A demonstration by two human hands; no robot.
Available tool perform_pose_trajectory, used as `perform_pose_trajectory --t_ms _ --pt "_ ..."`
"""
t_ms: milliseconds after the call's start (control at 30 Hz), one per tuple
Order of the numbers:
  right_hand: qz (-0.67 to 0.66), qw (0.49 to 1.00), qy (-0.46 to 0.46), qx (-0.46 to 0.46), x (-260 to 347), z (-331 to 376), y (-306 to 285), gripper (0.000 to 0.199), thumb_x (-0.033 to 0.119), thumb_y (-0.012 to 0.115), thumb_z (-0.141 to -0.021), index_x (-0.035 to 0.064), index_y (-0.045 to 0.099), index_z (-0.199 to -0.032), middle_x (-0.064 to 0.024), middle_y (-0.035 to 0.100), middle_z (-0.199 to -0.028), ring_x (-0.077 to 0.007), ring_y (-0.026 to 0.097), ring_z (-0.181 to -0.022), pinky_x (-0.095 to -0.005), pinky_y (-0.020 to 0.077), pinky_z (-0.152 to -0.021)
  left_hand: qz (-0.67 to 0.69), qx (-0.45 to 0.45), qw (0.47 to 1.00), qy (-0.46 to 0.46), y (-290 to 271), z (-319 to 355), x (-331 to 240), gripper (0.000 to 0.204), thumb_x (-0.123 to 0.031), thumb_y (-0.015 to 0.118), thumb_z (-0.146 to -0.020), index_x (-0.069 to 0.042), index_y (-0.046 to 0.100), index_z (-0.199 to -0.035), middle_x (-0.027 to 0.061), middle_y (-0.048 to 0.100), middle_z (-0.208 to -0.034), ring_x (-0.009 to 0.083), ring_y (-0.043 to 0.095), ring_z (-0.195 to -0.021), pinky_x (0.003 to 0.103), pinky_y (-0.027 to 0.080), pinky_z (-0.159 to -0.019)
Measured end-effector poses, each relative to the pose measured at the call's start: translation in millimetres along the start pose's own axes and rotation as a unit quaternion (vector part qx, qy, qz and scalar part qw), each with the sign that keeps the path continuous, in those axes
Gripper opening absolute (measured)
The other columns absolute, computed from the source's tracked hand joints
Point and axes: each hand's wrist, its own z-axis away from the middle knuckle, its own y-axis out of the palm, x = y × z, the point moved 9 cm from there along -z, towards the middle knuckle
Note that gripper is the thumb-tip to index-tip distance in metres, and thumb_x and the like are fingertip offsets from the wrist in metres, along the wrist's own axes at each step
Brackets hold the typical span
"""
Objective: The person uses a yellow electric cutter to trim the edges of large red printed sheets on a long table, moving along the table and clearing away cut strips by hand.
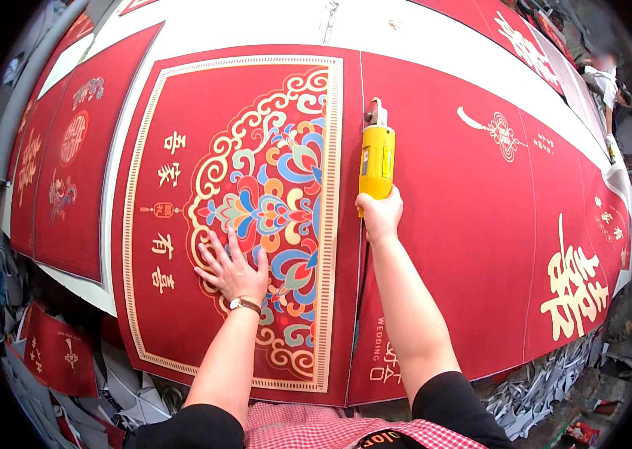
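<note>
My left hand lies flat with fingers spread on a red printed mat, which has a cream border and a colourful scrolled half-round pattern. A watch circles that wrist. In my right hand is a yellow handheld electric cutter, gripped by its rear end. The cutter's round blade head points away from me and sits at the mat's right edge, on the line between it and the plain red printed sheet to the right. Below my right hand, a dark gap shows between the two pieces.
Other red printed pieces lie at the left, above white material. Grey and white offcuts pile up below the table's near edge. A small red piece hangs low at the left. Another person is at the far right.
</note>
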Motion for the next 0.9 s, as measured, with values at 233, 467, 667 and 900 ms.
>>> perform_pose_trajectory --t_ms 233,467,667,900 --pt "0.018 1.0 -0.008 0.006 28.6 -73.6 35.6 0.042 0.005 0.068 -0.058 -0.0022 0.055 -0.097 -0.0094 0.062 -0.075 -0.0156 0.058 -0.053 -0.0298 0.0481 -0.048 0.026 -0.021 0.999 0.015 -4.1 -1.5 -1.9 0.078 -0.051 0.056 -0.079 -0.017 0.031 -0.145 0.0157 0.011 -0.155 0.0398 0.005 -0.142 0.065 0.001 -0.107" --pt "0.07 0.997 -0.036 -0.017 51.1 -147.1 65.8 0.032 0.002 0.066 -0.06 -0.0034 0.055 -0.089 -0.0093 0.06 -0.068 -0.0171 0.057 -0.051 -0.0305 0.0471 -0.047 0.028 -0.008 0.999 0.016 -4.9 -3.6 -2.9 0.078 -0.05 0.056 -0.078 -0.016 0.031 -0.145 0.0173 0.012 -0.154 0.0412 0.004 -0.142 0.065 0.0 -0.108" --pt "-0.042 0.998 -0.012 0.055 66.7 -206.2 98.5 0.034 -0.002 0.067 -0.06 -0.0045 0.054 -0.092 -0.0123 0.062 -0.073 -0.0193 0.06 -0.056 -0.0307 0.05 -0.052 0.037 -0.023 0.999 0.031 -9.8 -4.1 -5.1 0.08 -0.047 0.058 -0.078 -0.016 0.028 -0.145 0.0185 0.012 -0.154 0.0425 0.006 -0.141 0.065 0.002 -0.108" --pt "-0.343 0.889 0.057 0.297 42.6 -108.3 50.3 0.055 0.012 0.063 -0.065 -0.0085 0.051 -0.114 -0.0165 0.061 -0.104 -0.0239 0.062 -0.089 -0.0327 0.0518 -0.078 0.04 0.002 0.999 0.014 -6.0 -4.4 -2.4 0.081 -0.047 0.059 -0.076 -0.017 0.029 -0.145 0.0169 0.014 -0.154 0.0417 0.007 -0.141 0.065 0.002 -0.108"
